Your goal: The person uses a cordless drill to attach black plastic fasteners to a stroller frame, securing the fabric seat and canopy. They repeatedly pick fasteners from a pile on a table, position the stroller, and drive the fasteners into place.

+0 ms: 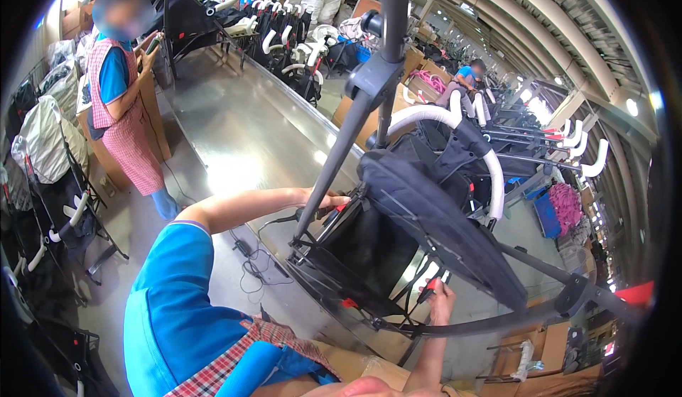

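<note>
A dark-framed baby stroller (380, 255) fills the middle of the view, tilted, its black fabric seat and padded panel (433, 219) facing me. My left hand (328, 199) reaches behind a thick grey tube to the stroller's far left side, beside a small red part (342, 207). The tube hides some of its fingers, and whatever they grip cannot be made out. Just left of that hand, a dark corded object (285, 216) shows. Low on the right side, my right hand (442, 302) is closed on a red-and-black piece (428, 290) by the stroller's frame.
A long metal table (249, 127) runs away to the far left, with another stroller at its end. A co-worker (121, 91) stands beside it, holding a dark tool. A black adapter with cables (243, 246) lies left of my stroller. Stroller frames with white handles (582, 155) crowd the right.
</note>
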